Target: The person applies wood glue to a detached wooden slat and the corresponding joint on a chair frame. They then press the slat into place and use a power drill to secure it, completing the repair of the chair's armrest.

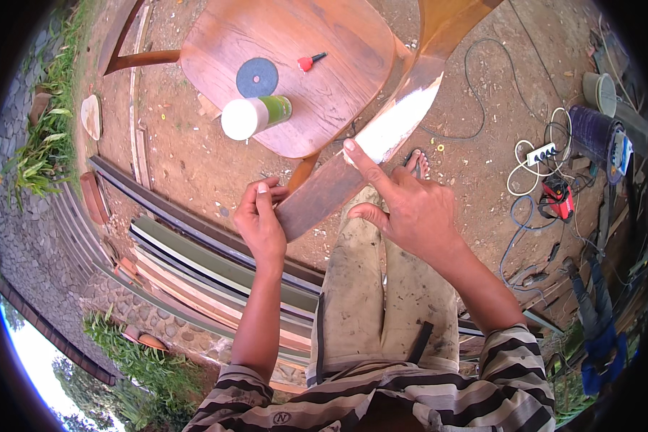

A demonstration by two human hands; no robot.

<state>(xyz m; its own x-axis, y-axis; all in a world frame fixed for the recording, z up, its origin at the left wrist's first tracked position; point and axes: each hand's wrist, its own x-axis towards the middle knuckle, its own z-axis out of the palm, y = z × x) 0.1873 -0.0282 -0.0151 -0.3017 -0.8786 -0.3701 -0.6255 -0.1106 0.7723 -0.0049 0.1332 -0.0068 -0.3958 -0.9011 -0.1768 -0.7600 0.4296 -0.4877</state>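
Note:
A flat wooden part [322,189], dark brown with a bright glare toward its far end, slants across in front of me, beside a wooden chair seat [331,86]. My right hand [414,212] lays its outstretched index finger on its face, with the thumb spread apart. At the near end, my left hand [261,219] has its thumb and fingers drawn together; whatever they pinch is hidden. On the seat are a white and green canister [246,119], a dark grey round disc [257,77] and a small red piece with a black tip [309,63].
Long planks and bars [194,255] lie stacked at the left. Cables, a white power strip [542,153] and a red device [557,200] are on the dirt ground at right, near a bucket [599,93]. Another person [597,317] is at the far right.

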